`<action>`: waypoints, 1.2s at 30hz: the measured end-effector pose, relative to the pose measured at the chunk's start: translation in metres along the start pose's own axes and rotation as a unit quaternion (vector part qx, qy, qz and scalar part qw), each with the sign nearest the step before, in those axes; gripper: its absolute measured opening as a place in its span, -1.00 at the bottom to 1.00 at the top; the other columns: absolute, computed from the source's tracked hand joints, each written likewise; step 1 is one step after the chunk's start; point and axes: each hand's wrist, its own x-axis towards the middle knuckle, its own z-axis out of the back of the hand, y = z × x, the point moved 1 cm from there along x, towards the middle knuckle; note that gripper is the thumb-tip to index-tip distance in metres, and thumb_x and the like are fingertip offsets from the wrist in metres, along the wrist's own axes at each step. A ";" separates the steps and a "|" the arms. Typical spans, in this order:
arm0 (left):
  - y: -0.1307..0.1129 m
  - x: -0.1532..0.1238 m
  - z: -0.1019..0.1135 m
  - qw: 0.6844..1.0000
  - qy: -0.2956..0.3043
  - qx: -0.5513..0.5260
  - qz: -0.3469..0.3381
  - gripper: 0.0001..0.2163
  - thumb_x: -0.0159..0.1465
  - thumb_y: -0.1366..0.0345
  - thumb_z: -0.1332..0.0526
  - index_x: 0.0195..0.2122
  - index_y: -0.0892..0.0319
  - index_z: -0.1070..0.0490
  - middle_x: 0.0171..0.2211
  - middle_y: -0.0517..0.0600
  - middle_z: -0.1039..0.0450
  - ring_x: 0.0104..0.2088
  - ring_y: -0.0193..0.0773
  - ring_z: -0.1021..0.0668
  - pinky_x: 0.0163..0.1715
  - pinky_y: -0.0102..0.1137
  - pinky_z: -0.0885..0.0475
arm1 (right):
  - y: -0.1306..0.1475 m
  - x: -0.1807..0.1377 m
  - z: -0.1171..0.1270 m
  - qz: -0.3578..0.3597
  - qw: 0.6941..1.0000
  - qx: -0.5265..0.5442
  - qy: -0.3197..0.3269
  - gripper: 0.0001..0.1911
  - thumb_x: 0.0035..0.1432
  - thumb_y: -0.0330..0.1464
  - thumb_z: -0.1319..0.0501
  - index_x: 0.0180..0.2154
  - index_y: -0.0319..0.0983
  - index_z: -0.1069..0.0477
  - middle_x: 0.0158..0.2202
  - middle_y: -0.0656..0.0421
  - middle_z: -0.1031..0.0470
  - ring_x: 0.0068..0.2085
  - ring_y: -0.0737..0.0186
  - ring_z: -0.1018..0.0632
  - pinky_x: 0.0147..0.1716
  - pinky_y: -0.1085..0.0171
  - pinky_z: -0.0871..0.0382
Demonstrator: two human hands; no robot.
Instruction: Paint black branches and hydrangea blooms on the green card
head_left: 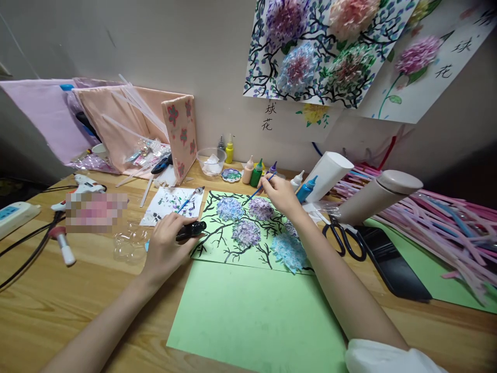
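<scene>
My right hand (280, 195) pinches a thin blue paintbrush (257, 191), its tip over the top edge of a green painting (248, 228) with black branches and puffy blue and purple flowers. My left hand (167, 247) is closed round a small black bottle (191, 230) lying at the painting's left edge. A larger plain green sheet (252, 316) lies under the painting, nearer to me.
Paint bottles (252, 172), a clear cup (212, 160) and a small palette (231, 175) stand at the back. Black scissors (344, 238), a white tube (329, 173), pink straws (446, 217) and a black tablet (392, 264) lie right. A glue gun (83, 185), power strip (15, 215) and cables lie left.
</scene>
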 end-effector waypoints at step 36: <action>0.001 0.000 0.000 1.000 0.003 -0.009 0.006 -0.80 0.13 0.33 -0.26 -0.19 0.14 -0.40 -0.35 -0.05 -0.36 -0.30 -0.25 -0.43 -0.29 -0.37 -0.29 | -0.009 0.003 0.001 0.025 0.997 -0.070 -0.003 -0.76 0.24 -0.37 0.04 -0.43 -0.22 -0.31 -0.41 0.11 -0.52 -0.36 0.19 -0.50 -0.34 0.30 -0.21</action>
